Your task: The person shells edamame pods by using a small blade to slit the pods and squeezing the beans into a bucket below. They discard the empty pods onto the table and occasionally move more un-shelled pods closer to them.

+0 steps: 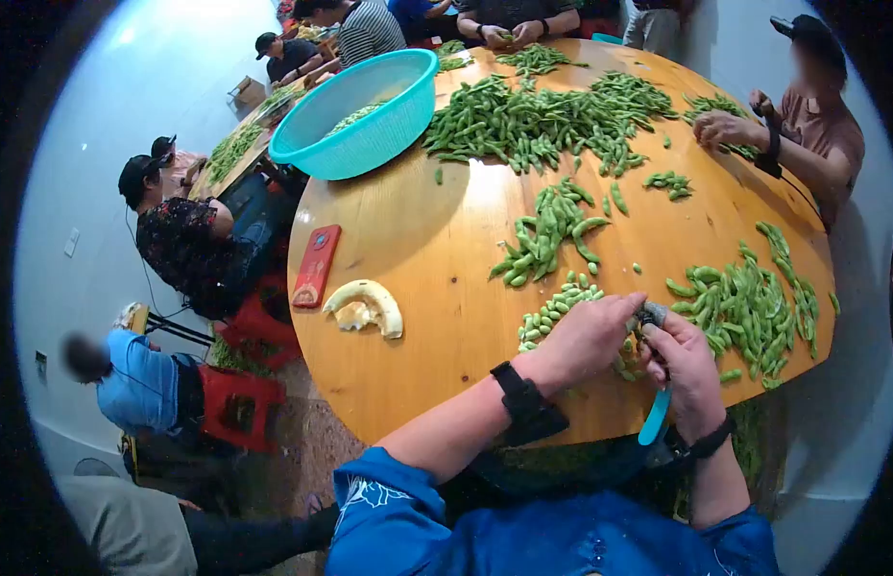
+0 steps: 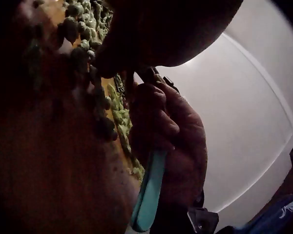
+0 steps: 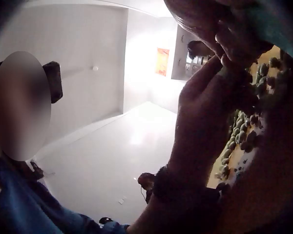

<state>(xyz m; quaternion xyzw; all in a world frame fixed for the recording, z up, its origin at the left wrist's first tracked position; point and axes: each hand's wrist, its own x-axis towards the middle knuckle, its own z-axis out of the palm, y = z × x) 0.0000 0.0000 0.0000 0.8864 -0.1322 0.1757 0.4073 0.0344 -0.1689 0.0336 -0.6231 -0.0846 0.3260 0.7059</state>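
My right hand [image 1: 688, 376] has its fingers curled round a tool with a teal handle [image 1: 655, 417], which points down past the palm. That handle [image 2: 150, 195] also shows below the right hand [image 2: 176, 131] in the left wrist view. My left hand [image 1: 589, 338] meets the right one, its fingertips pinching a small dark grey object [image 1: 649, 314] whose kind I cannot tell. Shelled green beans [image 1: 562, 305] lie beside and partly behind the left hand. Unshelled pods [image 1: 744, 312] are heaped right of the hands. What lies between the palms is mostly hidden.
More pods [image 1: 547, 230] lie ahead, with a large heap [image 1: 533, 120] farther back. A teal basket [image 1: 355, 120] stands at the table's left edge. Nearer are a red phone-like object [image 1: 317, 267] and a curved pale peel-like piece [image 1: 372, 305]. Several people sit around.
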